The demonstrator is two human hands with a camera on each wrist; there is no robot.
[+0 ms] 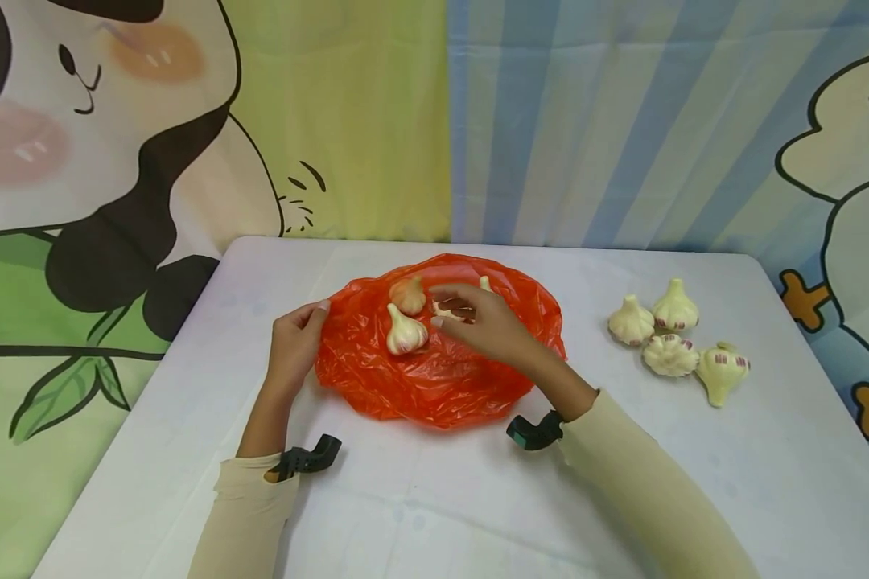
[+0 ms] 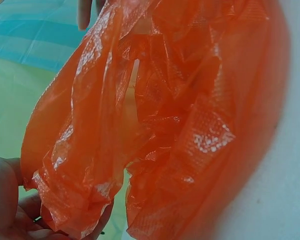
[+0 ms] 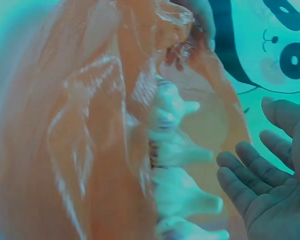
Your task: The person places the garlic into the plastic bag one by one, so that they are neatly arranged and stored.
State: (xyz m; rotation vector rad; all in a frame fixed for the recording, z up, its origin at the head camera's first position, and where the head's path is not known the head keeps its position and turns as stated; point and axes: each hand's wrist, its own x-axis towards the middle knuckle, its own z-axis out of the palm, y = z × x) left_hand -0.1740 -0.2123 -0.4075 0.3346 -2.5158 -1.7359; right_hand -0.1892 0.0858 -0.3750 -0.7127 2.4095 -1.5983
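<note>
A crumpled red plastic bag (image 1: 434, 394) lies spread in the middle of the table. My left hand (image 1: 293, 338) pinches its left edge between thumb and fingers; the left wrist view shows the film bunched in that hand. Inside the bag sit several garlic bulbs, one pale garlic bulb (image 1: 405, 333) near the front and another behind it. Over the bag's opening reaches my right hand (image 1: 488, 326), fingers relaxed and bent slightly, with nothing held. In the right wrist view its fingertips point toward a row of bulbs (image 3: 182, 192) in the bag. Part of one bulb is hidden behind that hand.
To the right of the bag, several more garlic bulbs (image 1: 669, 354) lie grouped on the white table (image 1: 420, 515). A curtain (image 1: 586, 121) printed with cartoon animals hangs behind the table. Dark wrist cameras (image 1: 536, 432) are strapped at both sleeves.
</note>
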